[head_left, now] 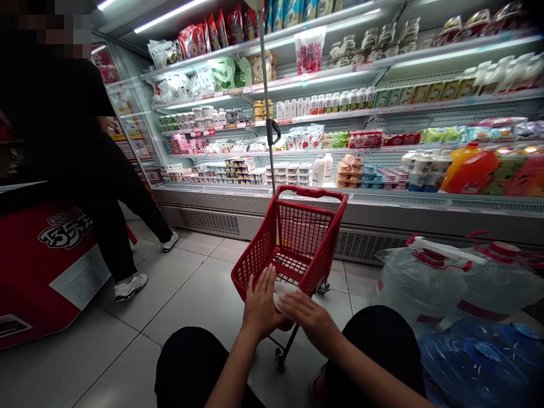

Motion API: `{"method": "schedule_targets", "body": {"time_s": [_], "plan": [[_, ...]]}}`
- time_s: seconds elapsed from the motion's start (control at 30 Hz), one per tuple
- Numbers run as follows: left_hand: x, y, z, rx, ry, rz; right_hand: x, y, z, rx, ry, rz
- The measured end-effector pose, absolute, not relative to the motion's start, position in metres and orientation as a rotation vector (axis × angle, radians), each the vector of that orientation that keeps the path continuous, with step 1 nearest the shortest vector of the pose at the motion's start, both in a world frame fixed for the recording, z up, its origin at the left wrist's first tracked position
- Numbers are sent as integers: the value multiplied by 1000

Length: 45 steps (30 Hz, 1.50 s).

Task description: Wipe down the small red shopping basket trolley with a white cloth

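A small red plastic shopping cart (308, 218) with a lattice basket stands right in front of me, its inside showing no goods. My left hand (260, 303) is raised at the cart's near edge, fingers stretched upward and holding nothing that I can see. Beside it, my right hand (312, 320) points left with its fingers straight and slightly blurred. A small white patch (285, 288) shows between the two hands at the fingertips; whether it is a tissue or part of the cart, I cannot tell. The hands partly cover the cart's front wall.
A refrigerated shelf (297, 192) with dairy and drinks runs behind the cart. Large clear water bottles (429, 283) and a blue water jug (480, 357) stand at my right. At left, a person in black (93, 170) stands by a red cabinet (38, 266). Tiled floor (182, 294) lies between.
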<state>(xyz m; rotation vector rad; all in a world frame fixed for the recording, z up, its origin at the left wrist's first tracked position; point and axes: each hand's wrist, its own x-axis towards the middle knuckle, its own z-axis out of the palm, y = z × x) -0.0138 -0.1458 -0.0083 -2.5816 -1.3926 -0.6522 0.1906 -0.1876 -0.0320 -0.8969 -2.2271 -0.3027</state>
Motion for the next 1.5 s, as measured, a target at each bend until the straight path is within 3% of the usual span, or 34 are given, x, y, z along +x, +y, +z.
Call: {"method": "schedule_targets", "body": {"time_s": [0.17, 0.4, 0.8, 1.13, 1.5], "plan": [[-18, -139, -9, -2613, -1343, -609, 204, -180, -26, -782, -2306, -334], [-21, -124, -4, -2665, -1335, -616, 270, -128, -19, -1110, -2099, -328], [1, -137, -9, -2694, -1461, -857, 178, -181, -32, -965, -2247, -310], [-17, -134, -8, -2656, -1448, -992, 275, -116, -4, -1197, -2143, -330], [12, -141, 0, -2393, -1612, -941, 180, -162, -11, -988, -2271, -338]]}}
